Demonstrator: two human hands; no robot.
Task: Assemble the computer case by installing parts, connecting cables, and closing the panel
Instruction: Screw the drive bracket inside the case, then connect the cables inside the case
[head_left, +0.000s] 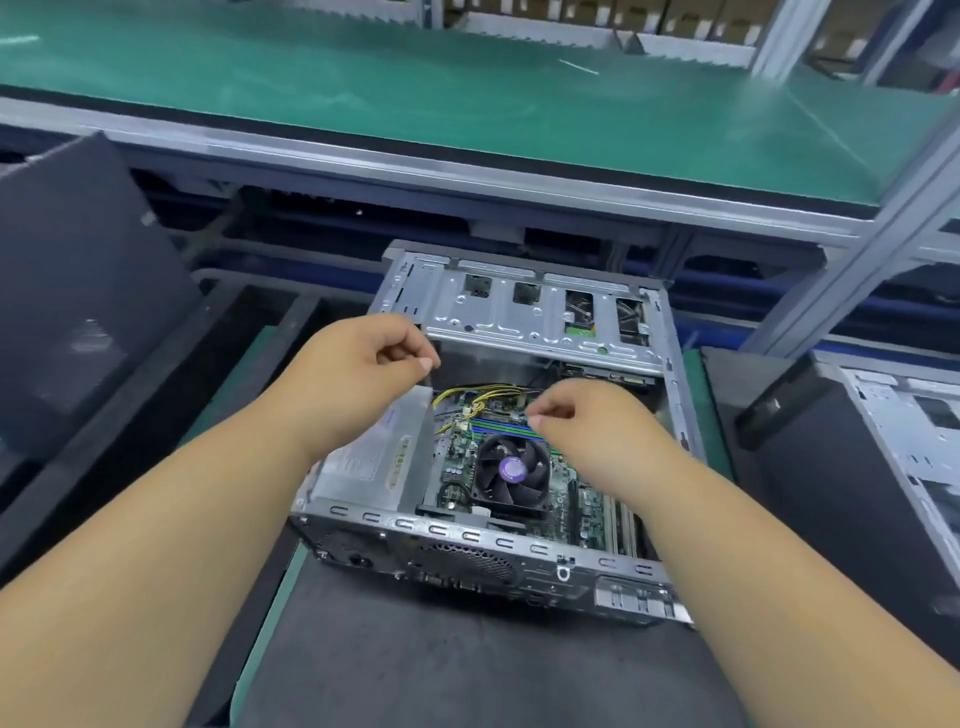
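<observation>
Bench (467, 104): green-topped, metal-edged, beyond the case, across the whole width.
Mat (467, 665): dark, under the case, reaching toward the viewer.
Dark panels (78, 291): left of the case, leaning; well apart from it.
Second chassis (893, 447): right of the case, partly out of frame.
Case (519, 415): lying on its side on the mat, side panel off, interior exposed, rear ports facing the viewer.
Drive cage (519, 312): bare metal, at the far end of the case.
Power supply (374, 457): grey box with label, in the near-left corner of the case.
Motherboard (566, 499): green, on the case floor, right of the power supply.
Fan (511, 470): black with purple hub, on the motherboard at the middle of the case.
Cables (478, 397): yellow and black bundle, between the fan and the drive cage.
Left hand (363, 358): over the far-left part of the case, above the power supply; fingers curled, thumb and forefinger pinched; held item too thin to identify.
Right hand (587, 415): over the middle of the case, beside the fan; fingers curled, fingertips pinched together; contents cannot be told.
</observation>
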